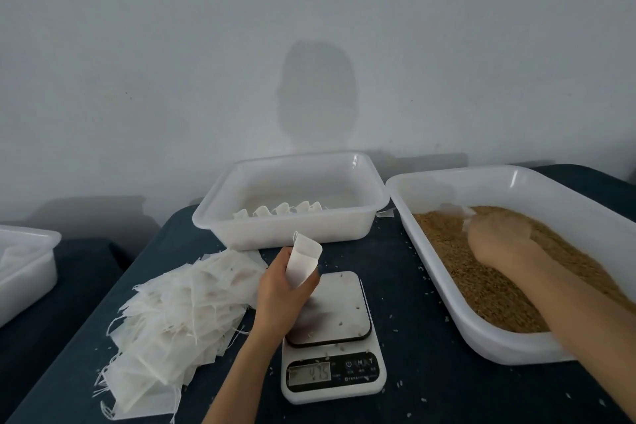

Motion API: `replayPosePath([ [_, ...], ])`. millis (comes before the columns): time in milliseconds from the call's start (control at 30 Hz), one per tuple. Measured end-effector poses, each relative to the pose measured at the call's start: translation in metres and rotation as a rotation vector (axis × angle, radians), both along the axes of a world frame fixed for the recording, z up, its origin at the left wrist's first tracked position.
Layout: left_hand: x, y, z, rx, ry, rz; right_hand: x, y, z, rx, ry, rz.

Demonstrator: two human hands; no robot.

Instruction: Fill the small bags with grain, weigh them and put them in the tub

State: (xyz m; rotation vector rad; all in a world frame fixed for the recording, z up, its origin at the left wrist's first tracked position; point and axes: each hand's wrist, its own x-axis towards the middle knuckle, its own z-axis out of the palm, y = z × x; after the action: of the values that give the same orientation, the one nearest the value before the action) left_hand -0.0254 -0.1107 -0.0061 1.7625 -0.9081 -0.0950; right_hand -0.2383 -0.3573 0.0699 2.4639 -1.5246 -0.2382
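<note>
While left hand (278,289) grips bag (304,260), scale (332,337) beneath, bag pile (179,313) beside.

bags (179,313) white, sheer | grain (481,272) golden-brown | tubs (296,217) translucent white | scale (332,348) white, black panel | worktop (413,286) dark blue

you have two glossy white translucent plastic tubs (292,231) (481,337) at centre and right, on a matt dark cloth tabletop (413,286).

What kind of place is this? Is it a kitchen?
Probably a small packing station, and I can't say it's a kitchen. There's a digital scale, a big tub of brown grain and a pile of empty little bags.
</note>
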Motion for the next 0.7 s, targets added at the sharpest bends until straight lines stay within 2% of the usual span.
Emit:
replayPosePath([
  [100,-0.001,0.000,0.001,-0.012,0.000,-0.004,0.006,0.003,-0.010,0.044,-0.031,0.156],
  [167,-0.002,0.000,0.001,-0.009,0.001,0.001,0.006,0.002,-0.012,0.161,-0.115,0.181],
  [233,-0.003,0.000,0.001,-0.006,0.003,-0.002,0.005,-0.004,-0.013,0.301,-0.200,0.161],
  [367,-0.004,-0.001,0.003,-0.008,-0.001,-0.014,0.004,-0.016,-0.014,0.512,-0.506,0.006],
  [567,-0.004,-0.001,0.010,0.033,-0.007,-0.063,-0.012,-0.024,-0.009,0.393,-0.546,-0.037],
  [700,-0.008,-0.002,0.017,0.064,-0.031,-0.117,-0.020,-0.025,0.000,0.359,-0.669,-0.012],
])
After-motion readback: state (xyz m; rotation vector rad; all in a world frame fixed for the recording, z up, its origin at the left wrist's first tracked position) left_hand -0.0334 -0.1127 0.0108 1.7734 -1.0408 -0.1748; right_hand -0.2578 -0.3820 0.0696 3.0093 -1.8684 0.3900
